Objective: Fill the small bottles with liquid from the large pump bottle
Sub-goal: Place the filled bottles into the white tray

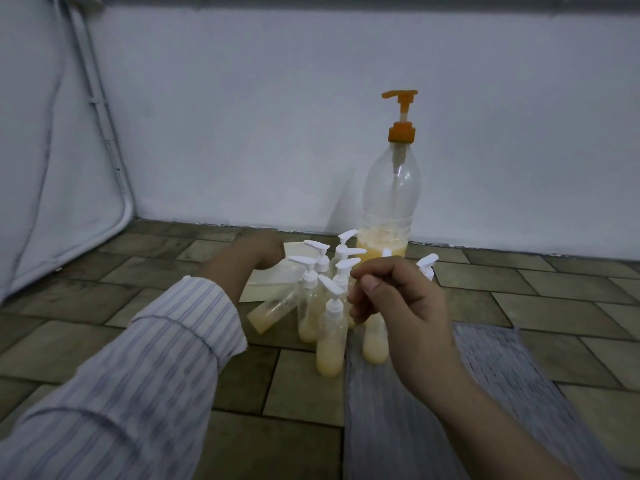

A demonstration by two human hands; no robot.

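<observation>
The left arm (138, 358), in a striped sleeve, reaches forward, its hand (256, 251) bent down at the wrist and blurred. The right hand (398, 303) hovers with fingers (374, 271) curled, thumb against the forefinger.

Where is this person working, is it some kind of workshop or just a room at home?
Probably a plain room at home, with the work done on the ground: a brick-patterned tiled floor, a bare white wall, and what looks like a mattress leaning at the left.
</observation>
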